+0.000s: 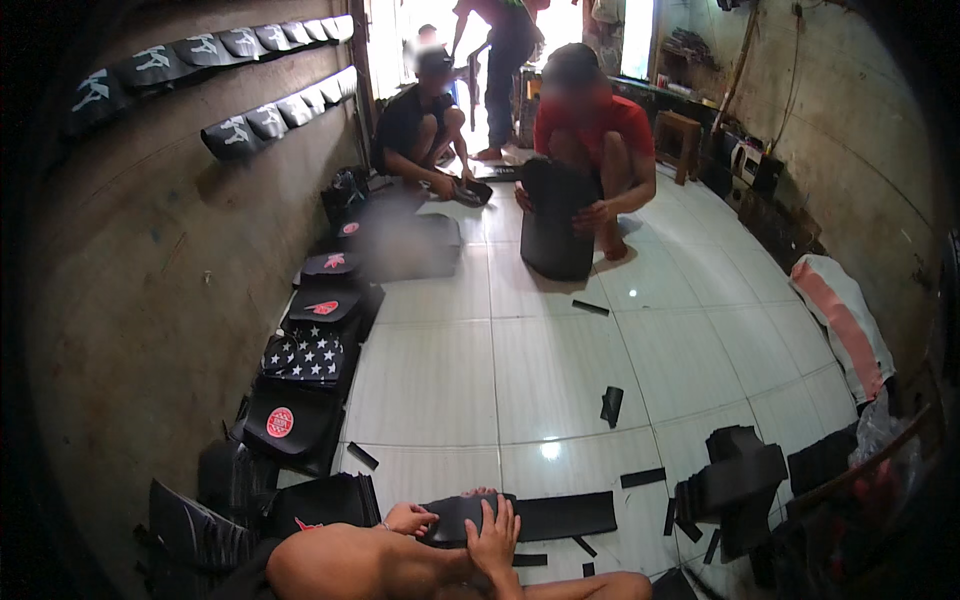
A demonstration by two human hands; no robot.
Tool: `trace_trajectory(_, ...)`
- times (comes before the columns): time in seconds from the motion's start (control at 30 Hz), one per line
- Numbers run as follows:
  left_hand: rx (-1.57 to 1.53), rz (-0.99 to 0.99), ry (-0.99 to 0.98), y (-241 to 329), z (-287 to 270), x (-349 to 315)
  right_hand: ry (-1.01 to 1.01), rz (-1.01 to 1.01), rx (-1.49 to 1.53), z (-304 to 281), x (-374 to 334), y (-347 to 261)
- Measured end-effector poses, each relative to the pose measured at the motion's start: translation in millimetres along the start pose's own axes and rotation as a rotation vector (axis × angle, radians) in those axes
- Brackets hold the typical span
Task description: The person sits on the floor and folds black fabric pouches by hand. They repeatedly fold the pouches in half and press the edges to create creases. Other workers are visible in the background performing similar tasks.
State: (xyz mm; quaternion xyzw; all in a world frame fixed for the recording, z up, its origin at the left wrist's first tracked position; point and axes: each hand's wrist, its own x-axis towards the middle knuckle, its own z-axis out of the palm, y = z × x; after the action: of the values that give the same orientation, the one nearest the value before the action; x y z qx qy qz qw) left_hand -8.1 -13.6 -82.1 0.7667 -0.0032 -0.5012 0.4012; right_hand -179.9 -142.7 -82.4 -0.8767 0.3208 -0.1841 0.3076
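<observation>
On white tiles (555,370), between stained walls (170,290), hands (408,520) (493,535) on black sheet (456,515), right spread, left's grip unclear

We count the wearer's two bare hands (493,537); two crouching co-workers (622,125); one standing person (502,85); two wall-mounted rows of printed black flaps (203,50); one star-printed panel (303,356); one wooden stool (677,145); one salmon-striped sack (845,325); at least seven short black strips (642,478).

Wht tile flr (420,380), brn walls (150,280)
</observation>
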Motion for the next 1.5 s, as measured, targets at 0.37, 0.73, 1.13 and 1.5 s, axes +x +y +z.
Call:
trace_trajectory(0.37, -0.35, 0.031, -0.086, 18.2, -3.8, -17.5, 0.013, -0.002, 0.02, -0.4, 2.0, -3.4)
trace_trajectory(0.73, -0.282, 0.087, -0.202, 52.2, 7.3, -57.3, -0.066, 0.014, -0.018, -4.3, 4.6, -18.7)
trace_trajectory(1.13, -0.16, 0.37, -0.166, 35.1, 8.9, -45.6, -0.123, 0.045, -0.105, -13.2, 9.0, -24.0)
trace_trajectory(1.5, -0.438, 0.245, -0.151, 12.3, 17.1, -33.2, -0.021, -0.058, 0.358, 5.6, 12.0, -42.5)
